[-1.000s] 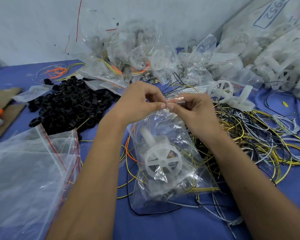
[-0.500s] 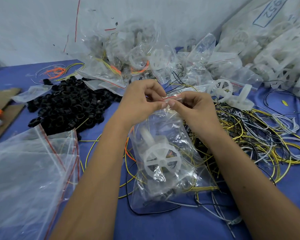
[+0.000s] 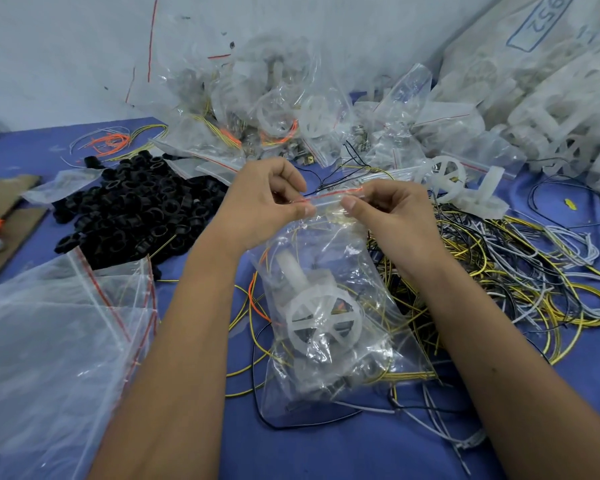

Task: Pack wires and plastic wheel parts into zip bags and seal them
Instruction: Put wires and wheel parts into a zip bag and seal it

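The zip bag (image 3: 329, 327), holding a white plastic wheel (image 3: 321, 322) and thin wires, hangs low over the blue worktop (image 3: 326, 452), hemmed by a yellow, black and white wire tangle (image 3: 520, 271) at right and empty bags (image 3: 49, 341) at left. Black rings (image 3: 132, 206) and packed bags (image 3: 274, 109) crowd the far side below a white wall. The left hand (image 3: 264, 206) and right hand (image 3: 392, 209) each pinch the bag's red-lined seal strip (image 3: 329, 196), both grips clamped on it, bag dangling beneath.
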Demonstrator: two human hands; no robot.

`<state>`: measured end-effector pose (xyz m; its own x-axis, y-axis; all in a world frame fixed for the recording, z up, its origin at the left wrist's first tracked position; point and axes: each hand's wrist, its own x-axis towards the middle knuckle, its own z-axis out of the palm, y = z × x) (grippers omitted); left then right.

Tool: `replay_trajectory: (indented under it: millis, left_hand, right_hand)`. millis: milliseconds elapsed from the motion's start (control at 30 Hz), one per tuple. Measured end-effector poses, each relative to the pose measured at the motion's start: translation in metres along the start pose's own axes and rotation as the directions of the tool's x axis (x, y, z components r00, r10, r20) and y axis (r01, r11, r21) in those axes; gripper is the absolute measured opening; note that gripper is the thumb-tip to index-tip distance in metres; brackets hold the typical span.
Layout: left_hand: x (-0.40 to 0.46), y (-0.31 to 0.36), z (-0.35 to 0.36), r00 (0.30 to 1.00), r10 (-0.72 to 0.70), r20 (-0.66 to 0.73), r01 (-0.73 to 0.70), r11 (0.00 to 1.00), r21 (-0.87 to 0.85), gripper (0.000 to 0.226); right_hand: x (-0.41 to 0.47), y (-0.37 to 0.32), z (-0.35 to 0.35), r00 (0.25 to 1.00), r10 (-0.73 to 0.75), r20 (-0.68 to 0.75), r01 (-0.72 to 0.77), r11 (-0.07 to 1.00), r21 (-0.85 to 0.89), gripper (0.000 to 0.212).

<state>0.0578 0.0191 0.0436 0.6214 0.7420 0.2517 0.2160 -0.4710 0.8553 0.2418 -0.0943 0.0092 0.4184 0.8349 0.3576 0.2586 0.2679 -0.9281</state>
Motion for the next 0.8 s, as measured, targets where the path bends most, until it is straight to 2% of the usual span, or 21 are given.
replay_trajectory:
  millis: [167,267,467,567,800]
  left_hand:
    - [-0.003,-0.004,-0.01,0.999,-0.003,-0.032,0.002,1.0,-0.016,0.03]
    - [-0.003,-0.004,-0.009,0.999,0.015,-0.037,-0.015,1.0,-0.008,0.034]
    - [-0.004,-0.008,-0.018,0.999,-0.026,-0.04,0.026,1.0,-0.011,0.03]
    - [-0.007,-0.015,-0.025,0.995,-0.042,-0.095,0.036,0.997,-0.065,0.028]
    - [-0.01,-0.017,-0.021,0.986,-0.071,-0.152,0.036,0.974,-0.222,0.038]
  right_hand:
    - [0.0,-0.002,-0.001,1.0,0.019,-0.023,-0.019,0.999,0.027,0.019]
    - [-0.001,-0.002,0.0,1.0,0.009,-0.008,-0.009,1.0,-0.01,0.018]
    - [0.0,0.0,-0.003,0.996,0.051,-0.072,-0.048,0.998,0.034,0.015]
    - [0.0,0.0,-0.003,0.998,0.037,-0.058,-0.036,0.999,0.016,0.016]
    - [-0.001,-0.002,-0.003,0.996,0.047,-0.073,-0.047,0.999,0.002,0.014]
